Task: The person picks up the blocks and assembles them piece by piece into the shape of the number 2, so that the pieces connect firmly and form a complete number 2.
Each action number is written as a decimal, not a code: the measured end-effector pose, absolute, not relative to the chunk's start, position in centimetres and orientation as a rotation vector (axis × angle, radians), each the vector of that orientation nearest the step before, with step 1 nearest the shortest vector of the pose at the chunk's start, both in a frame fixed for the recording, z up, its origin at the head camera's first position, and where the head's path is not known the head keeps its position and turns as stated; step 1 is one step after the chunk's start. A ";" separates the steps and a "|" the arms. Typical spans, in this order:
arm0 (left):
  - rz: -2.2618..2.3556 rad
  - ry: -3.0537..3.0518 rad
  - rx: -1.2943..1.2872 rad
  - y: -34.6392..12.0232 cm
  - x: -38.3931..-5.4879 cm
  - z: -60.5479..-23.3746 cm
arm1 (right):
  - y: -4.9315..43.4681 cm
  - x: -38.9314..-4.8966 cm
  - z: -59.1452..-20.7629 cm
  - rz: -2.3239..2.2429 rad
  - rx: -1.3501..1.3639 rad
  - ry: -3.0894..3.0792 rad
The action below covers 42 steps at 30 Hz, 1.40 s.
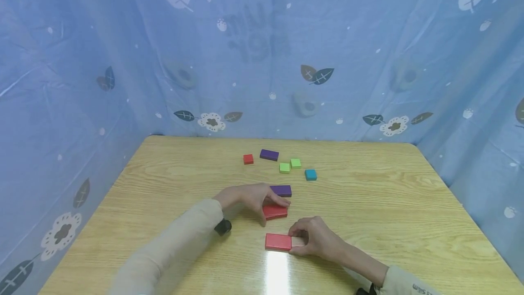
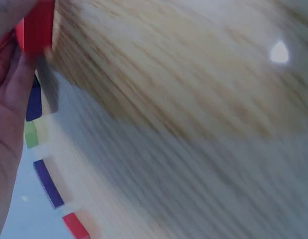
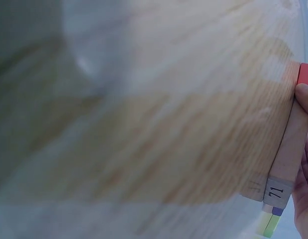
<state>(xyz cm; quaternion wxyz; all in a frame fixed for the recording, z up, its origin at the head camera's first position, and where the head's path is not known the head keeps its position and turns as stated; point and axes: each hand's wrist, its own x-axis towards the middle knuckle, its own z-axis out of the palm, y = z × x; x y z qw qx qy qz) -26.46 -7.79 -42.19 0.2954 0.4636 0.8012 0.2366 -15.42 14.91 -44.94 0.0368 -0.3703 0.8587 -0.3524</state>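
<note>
My left hand (image 1: 255,197) grips a red block (image 1: 275,212) between thumb and fingers. In the left wrist view this red block (image 2: 38,30) shows at the upper left, partly covered by the hand. Nearer to me, my right hand (image 1: 317,239) pinches a pale wooden block (image 1: 298,241) from both sides. Its left end meets another red block (image 1: 278,242) lying flat on the table. The right wrist view shows the pale block (image 3: 288,149) with a grey end marked "71" and the thumb near the red block (image 3: 306,74).
Just beyond the left hand lies a purple block (image 1: 281,190). Farther back are a red cube (image 1: 248,159), another purple block (image 1: 269,155), two light green blocks (image 1: 284,168) and a blue block (image 1: 311,175). A patterned blue curtain (image 1: 348,104) surrounds the wooden table (image 1: 389,195).
</note>
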 end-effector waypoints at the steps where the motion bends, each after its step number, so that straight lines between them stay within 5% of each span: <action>1: 0.607 2.144 1.241 -7.9 -26.5 -42.2 | 14.9 -15.4 -44.9 -1.080 -1.132 2.635; 15: 0.878 2.111 1.007 -8.4 -26.7 -42.7 | 15.0 -15.4 -45.1 -1.089 -1.132 2.635; 42: 0.867 2.053 1.171 -7.5 -25.5 -42.0 | 14.9 -15.4 -45.0 -1.114 -1.080 2.616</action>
